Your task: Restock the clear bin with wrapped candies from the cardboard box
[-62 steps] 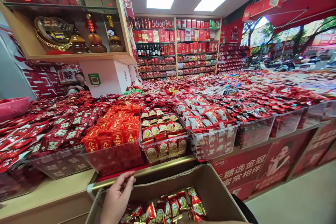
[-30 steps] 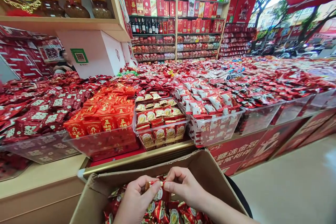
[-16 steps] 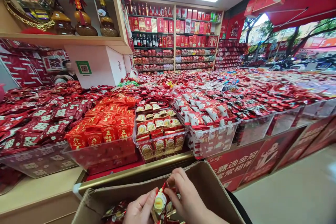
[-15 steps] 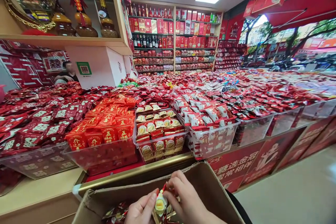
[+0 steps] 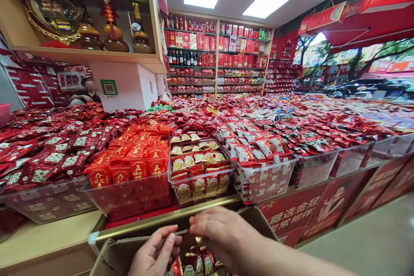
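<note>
Above an open cardboard box [image 5: 110,255], my left hand [image 5: 157,250] has its fingers curled, thumb near the forefinger; whether anything is between them cannot be made out. Beside it on the right, my right hand [image 5: 220,233] is bent over with its fingers together, and a small gold bit shows beneath them. What it holds is mostly hidden. Red and gold wrapped packets [image 5: 197,263] lie in the box below the hands. Just behind the box stands a clear bin [image 5: 201,175] of similar gold and red packets.
Clear bins of orange-red packets [image 5: 129,166], maroon packets [image 5: 48,159] and white-red packets [image 5: 255,146] line the counter. A shelf with bottles [image 5: 113,54] overhangs at left. A person [image 5: 87,92] sits at the far left.
Both hands have risen toward the box's back edge. The yellow-and-white packet between them is no longer visible there. More packets show in the box, and the view has shifted slightly.
</note>
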A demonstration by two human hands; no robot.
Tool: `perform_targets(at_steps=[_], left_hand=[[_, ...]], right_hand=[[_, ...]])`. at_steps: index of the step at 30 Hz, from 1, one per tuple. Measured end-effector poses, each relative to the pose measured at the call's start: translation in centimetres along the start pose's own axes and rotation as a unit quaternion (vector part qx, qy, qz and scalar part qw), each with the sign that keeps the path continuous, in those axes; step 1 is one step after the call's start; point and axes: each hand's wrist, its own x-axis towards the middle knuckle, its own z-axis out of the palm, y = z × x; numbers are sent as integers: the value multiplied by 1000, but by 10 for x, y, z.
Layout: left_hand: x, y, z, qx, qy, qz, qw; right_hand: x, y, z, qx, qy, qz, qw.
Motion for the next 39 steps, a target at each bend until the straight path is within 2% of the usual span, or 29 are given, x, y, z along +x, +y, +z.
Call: perform_targets(at_steps=[3,5,7,9,11,13,16,23,29,39], left_hand=[[11,-3,-22,149,37,48,987],[17,-3,-30,202,37,52,977],[20,-4,-34,216,19,60,974],[21,-5,-35,218,9,76,973],[20,-6,-33,220,10,88,972],[18,-6,-32,225,14,93,970],[16,-4,-31,237,18,106,966],[12,11,-28,254,20,112,961],[12,11,-29,270,29,110,956],[13,20,-28,284,38,95,953]], right_hand=[[48,14,-39,-96,5,-12,995],[83,38,-56,-181,-22,36,983],[115,70,-65,-266,-72,88,957],[140,105,-66,-353,-132,148,914],[157,135,-62,-392,-168,184,885],[167,159,-56,-402,-192,199,873],[174,180,-48,-411,-230,211,856],[176,201,-31,-425,-295,213,829],[178,212,-19,-411,-361,215,809],[187,203,-30,-406,-420,239,776]])
